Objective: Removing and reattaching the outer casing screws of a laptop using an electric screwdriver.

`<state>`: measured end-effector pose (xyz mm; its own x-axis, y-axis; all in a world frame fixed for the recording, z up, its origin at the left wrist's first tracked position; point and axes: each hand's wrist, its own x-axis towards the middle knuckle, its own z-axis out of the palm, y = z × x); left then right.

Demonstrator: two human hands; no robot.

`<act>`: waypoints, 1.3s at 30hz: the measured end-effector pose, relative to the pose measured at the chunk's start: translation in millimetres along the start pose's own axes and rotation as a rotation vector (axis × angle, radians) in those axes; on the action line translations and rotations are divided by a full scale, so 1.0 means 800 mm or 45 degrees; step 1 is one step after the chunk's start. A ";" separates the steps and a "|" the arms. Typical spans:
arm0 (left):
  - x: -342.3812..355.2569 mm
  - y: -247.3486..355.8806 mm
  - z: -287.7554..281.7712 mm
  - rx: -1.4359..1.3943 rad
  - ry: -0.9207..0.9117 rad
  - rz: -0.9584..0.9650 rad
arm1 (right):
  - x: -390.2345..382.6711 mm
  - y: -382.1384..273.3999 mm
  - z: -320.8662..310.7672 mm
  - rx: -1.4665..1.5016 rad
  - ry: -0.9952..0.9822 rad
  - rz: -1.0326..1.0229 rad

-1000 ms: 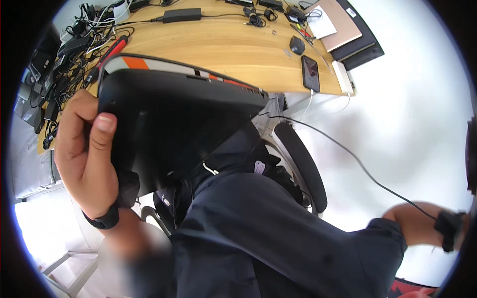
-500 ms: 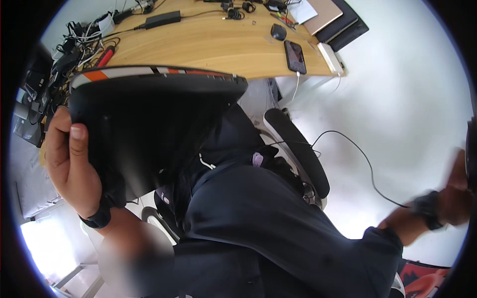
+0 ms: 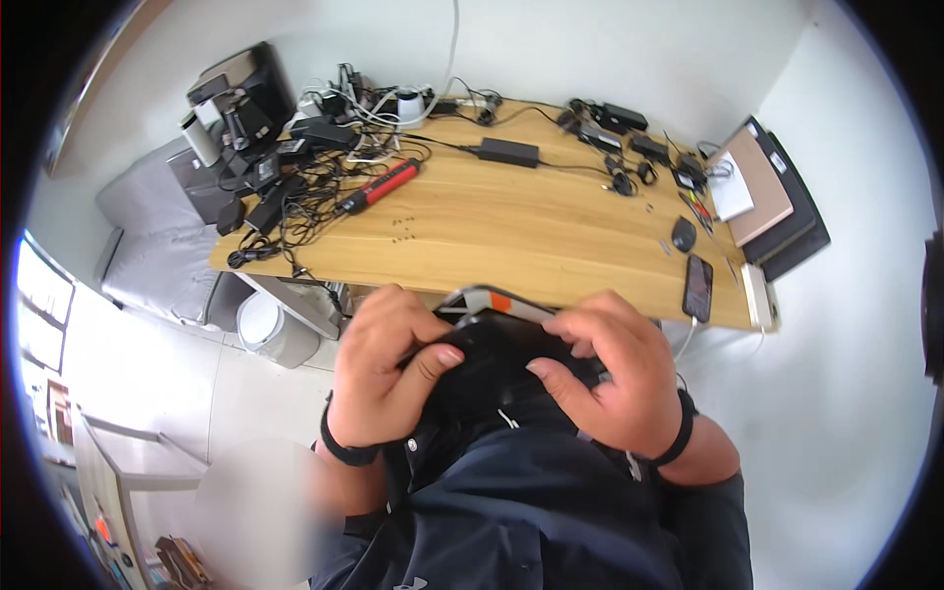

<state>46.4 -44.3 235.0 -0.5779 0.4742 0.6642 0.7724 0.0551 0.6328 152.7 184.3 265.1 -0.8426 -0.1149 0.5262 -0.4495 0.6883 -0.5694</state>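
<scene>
Close to my body, over my lap, I hold a thin black panel [image 3: 497, 354]; its far edge shows a white, grey and orange pattern. I cannot make out what kind of device it is. My left hand [image 3: 393, 364] grips its left side, thumb on the near face and fingers curled over the top edge. Gripping the right side in much the same way is my right hand [image 3: 615, 369]. The panel stands tilted just in front of the desk's near edge, and its lower part merges with my dark clothes.
On the wooden desk [image 3: 492, 221] lie a red and black electric screwdriver [image 3: 383, 185], several tiny screws [image 3: 404, 228], a black power adapter [image 3: 508, 151], a mouse [image 3: 683, 233] and a phone [image 3: 697, 285] on a cable. Tangled cables [image 3: 295, 197] fill the left. A bin [image 3: 275, 329] stands below.
The panel has swung from the left toward the middle and now looks smaller. My right hand has come in from the far right and taken hold of it. The view has shifted, showing more desk.
</scene>
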 end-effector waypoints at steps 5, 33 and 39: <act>0.006 0.015 0.004 0.006 -0.048 -0.041 | 0.021 0.004 -0.005 -0.175 0.070 -0.227; -0.015 0.016 0.038 -0.037 -0.013 0.027 | 0.014 0.016 -0.028 0.050 -0.263 -0.041; -0.023 0.015 0.043 -0.063 -0.038 0.044 | 0.015 0.002 -0.025 0.168 -0.302 -0.007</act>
<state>75.6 -21.7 217.0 -0.5424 0.5014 0.6741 0.7773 -0.0049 0.6291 147.9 198.8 283.0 -0.8789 -0.2939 0.3757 -0.4761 0.5896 -0.6525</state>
